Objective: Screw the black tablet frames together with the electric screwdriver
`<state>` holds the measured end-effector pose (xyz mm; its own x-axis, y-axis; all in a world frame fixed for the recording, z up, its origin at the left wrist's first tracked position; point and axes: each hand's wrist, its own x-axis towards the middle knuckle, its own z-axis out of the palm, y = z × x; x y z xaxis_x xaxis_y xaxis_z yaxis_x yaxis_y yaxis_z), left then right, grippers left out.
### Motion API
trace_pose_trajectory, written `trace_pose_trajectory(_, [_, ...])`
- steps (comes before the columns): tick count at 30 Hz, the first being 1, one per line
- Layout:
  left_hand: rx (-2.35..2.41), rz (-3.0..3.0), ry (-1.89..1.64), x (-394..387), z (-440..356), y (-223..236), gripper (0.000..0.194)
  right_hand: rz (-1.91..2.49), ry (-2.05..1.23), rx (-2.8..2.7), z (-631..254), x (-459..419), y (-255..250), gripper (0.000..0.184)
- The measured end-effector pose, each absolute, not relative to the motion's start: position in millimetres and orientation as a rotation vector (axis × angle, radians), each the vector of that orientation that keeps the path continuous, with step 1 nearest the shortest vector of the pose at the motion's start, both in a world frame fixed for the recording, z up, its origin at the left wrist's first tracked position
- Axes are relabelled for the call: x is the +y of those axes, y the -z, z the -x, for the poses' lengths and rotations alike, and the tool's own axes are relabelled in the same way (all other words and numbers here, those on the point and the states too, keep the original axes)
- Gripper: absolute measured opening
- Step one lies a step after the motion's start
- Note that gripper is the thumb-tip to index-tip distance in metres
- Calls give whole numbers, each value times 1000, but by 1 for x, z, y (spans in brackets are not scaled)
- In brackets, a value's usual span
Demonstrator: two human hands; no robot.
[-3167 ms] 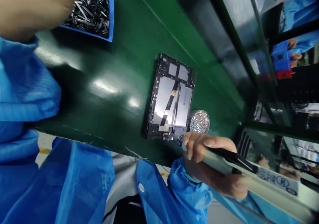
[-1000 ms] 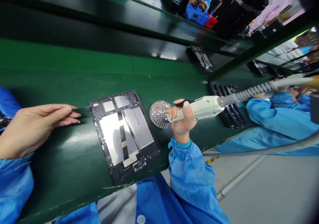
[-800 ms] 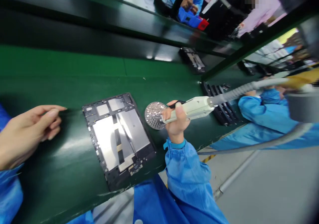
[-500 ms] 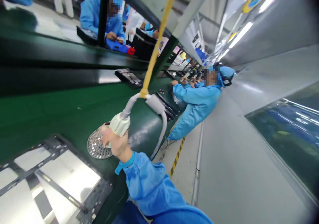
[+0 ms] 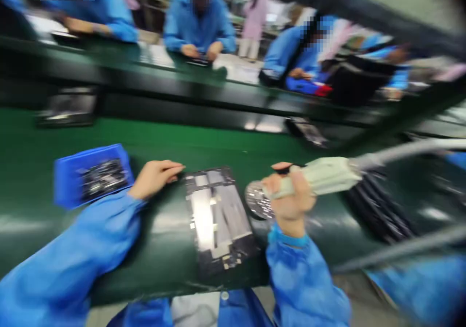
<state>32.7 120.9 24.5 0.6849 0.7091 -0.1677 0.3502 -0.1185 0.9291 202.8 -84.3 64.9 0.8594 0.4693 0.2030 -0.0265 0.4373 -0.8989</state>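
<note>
The picture is smeared by head motion. An opened tablet frame (image 5: pixel 217 220) with silver plates lies face down on the green belt (image 5: pixel 204 147). My left hand (image 5: pixel 155 175) rests at its upper left corner, fingers bent and touching the edge, nothing seen in them. My right hand (image 5: pixel 291 198) is wrapped round a pale electric screwdriver (image 5: pixel 320 177) on a hose, its tip over a round perforated screw dish (image 5: pixel 257 201) just right of the tablet.
A blue bin (image 5: pixel 91 174) of small dark metal parts sits left of my left hand. More tablet frames (image 5: pixel 69 107) lie on the far belt lane. Several people in blue coats work across the line. A black slotted tray (image 5: pixel 378 210) lies at right.
My head has swung back from the aisle to the bench. My left hand has come in to the tablet's top left corner. The screwdriver stays over the screw dish.
</note>
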Motion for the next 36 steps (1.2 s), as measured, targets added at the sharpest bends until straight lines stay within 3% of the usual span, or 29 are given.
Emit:
trace_pose_trajectory(4, [962,-1723,-363,144,-11,-4,13,1130,-371,-606,-192,-54,-59,38])
trace_pose_trajectory(15, [696,-1947,-210,150,-28,13,14,1157,-531,-788,-152,2,-57,33])
trace_pose_trajectory(21, [656,-1942,-280,150,-27,18,5,1148,-604,-841,-142,24,-55,32])
trace_pose_trajectory(36, [805,-1849,-370,143,-25,30,7,1092,-620,-909,-123,70,-31,31])
